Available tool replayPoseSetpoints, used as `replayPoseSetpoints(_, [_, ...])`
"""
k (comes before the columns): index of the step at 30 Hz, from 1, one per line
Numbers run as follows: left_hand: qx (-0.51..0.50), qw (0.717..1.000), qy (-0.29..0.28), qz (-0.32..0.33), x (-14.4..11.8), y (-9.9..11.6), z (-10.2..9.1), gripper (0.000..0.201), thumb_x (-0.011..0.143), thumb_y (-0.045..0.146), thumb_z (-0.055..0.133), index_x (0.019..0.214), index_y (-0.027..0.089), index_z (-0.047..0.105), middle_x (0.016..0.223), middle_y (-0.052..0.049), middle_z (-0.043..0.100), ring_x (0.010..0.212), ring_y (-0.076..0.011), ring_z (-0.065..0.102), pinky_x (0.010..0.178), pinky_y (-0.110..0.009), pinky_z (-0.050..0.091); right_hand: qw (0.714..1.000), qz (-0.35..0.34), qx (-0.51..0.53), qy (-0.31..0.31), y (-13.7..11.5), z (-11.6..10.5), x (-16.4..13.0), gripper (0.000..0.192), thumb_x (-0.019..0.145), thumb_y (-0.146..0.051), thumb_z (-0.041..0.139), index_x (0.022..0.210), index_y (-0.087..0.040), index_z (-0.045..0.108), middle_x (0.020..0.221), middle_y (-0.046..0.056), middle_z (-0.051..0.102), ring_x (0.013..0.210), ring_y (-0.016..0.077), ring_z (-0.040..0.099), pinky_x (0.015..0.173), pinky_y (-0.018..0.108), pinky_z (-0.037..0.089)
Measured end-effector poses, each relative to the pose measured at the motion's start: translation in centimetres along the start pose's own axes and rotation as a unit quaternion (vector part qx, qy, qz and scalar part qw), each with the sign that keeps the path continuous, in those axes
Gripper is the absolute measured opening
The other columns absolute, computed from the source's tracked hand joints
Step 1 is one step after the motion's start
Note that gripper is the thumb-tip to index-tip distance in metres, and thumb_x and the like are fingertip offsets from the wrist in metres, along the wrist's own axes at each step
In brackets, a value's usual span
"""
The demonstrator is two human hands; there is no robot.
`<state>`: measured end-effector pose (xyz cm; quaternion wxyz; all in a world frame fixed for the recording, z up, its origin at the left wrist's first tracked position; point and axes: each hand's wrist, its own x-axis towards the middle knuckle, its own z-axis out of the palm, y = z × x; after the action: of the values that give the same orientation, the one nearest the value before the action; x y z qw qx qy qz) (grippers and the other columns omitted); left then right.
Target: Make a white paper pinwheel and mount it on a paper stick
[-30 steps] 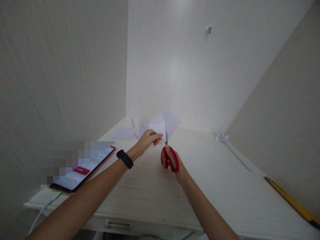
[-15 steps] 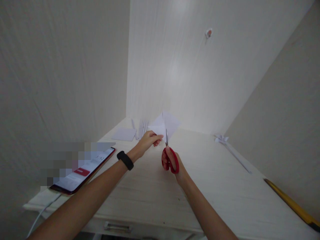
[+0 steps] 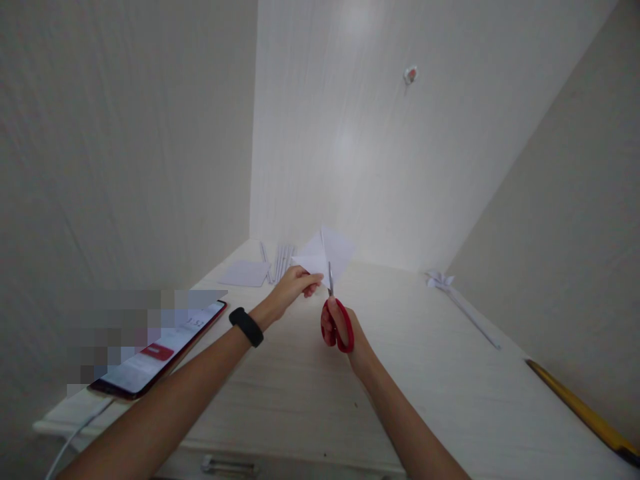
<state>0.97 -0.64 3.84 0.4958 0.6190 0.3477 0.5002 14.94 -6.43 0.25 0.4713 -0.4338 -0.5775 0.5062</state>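
phone (image 3: 155, 347) at table (image 3: 450, 393) left edge | left hand (image 3: 295, 283) fingers pinched on paper (image 3: 327, 253), held above table's middle | scissors (image 3: 334, 313) blades in paper's lower edge | right hand (image 3: 345, 330) fingers through red handles, closed around them | yellow ruler (image 3: 580, 410) at right edge

phone (image 3: 157, 350) left, ruler (image 3: 580, 410) right, desk (image 3: 450, 400)

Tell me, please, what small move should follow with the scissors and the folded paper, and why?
Probably close the red scissors a little further along the cut. The right hand has its blades in the lower edge of the folded white paper, which the left hand pinches above the desk; most of it looks uncut.
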Motion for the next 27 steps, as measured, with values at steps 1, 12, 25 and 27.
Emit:
replayPoseSetpoints(1, [0.001, 1.000, -0.002, 0.001, 0.0, 0.0, 0.0, 0.030, 0.071, 0.035, 0.063, 0.053, 0.013, 0.053, 0.048, 0.002, 0.050, 0.045, -0.0069, 0.041, 0.048, -0.023, 0.030, 1.000, 0.002, 0.000, 0.001, 0.0, 0.0, 0.0, 0.057, 0.076, -0.072, 0.045, 0.059, -0.018, 0.043, 0.047, -0.004, 0.042, 0.036, 0.0056, 0.041, 0.039, 0.020, 0.027])
replayPoseSetpoints(12, [0.000, 1.000, 0.001, -0.004, -0.1, 0.1, 0.0, 0.030, 0.070, 0.036, 0.063, 0.054, 0.014, 0.052, 0.049, 0.002, 0.050, 0.046, -0.0073, 0.042, 0.049, -0.023, 0.030, 1.000, 0.008, -0.009, 0.002, 1.0, -0.3, 0.7, 0.058, 0.075, -0.074, 0.043, 0.059, -0.018, 0.043, 0.047, -0.005, 0.040, 0.034, 0.0057, 0.041, 0.037, 0.020, 0.028])
replayPoseSetpoints(25, [-0.010, 1.000, 0.004, -0.013, 0.1, 0.0, -0.1, 0.029, 0.068, 0.036, 0.064, 0.054, 0.014, 0.052, 0.049, 0.002, 0.049, 0.045, -0.0068, 0.041, 0.048, -0.023, 0.029, 1.000, 0.013, -0.012, 0.000, 0.8, -0.2, 0.7, 0.060, 0.072, -0.077, 0.044, 0.059, -0.018, 0.043, 0.046, -0.005, 0.041, 0.033, 0.0056, 0.040, 0.035, 0.020, 0.028])
replayPoseSetpoints(27, [-0.007, 1.000, 0.005, -0.013, 0.1, 0.0, 0.0, 0.029, 0.067, 0.037, 0.063, 0.053, 0.014, 0.052, 0.048, 0.002, 0.049, 0.045, -0.0069, 0.041, 0.047, -0.023, 0.029, 1.000, 0.017, -0.014, 0.003, 0.6, -0.2, 0.6, 0.060, 0.071, -0.077, 0.044, 0.059, -0.018, 0.043, 0.046, -0.006, 0.041, 0.033, 0.0057, 0.040, 0.035, 0.020, 0.028])
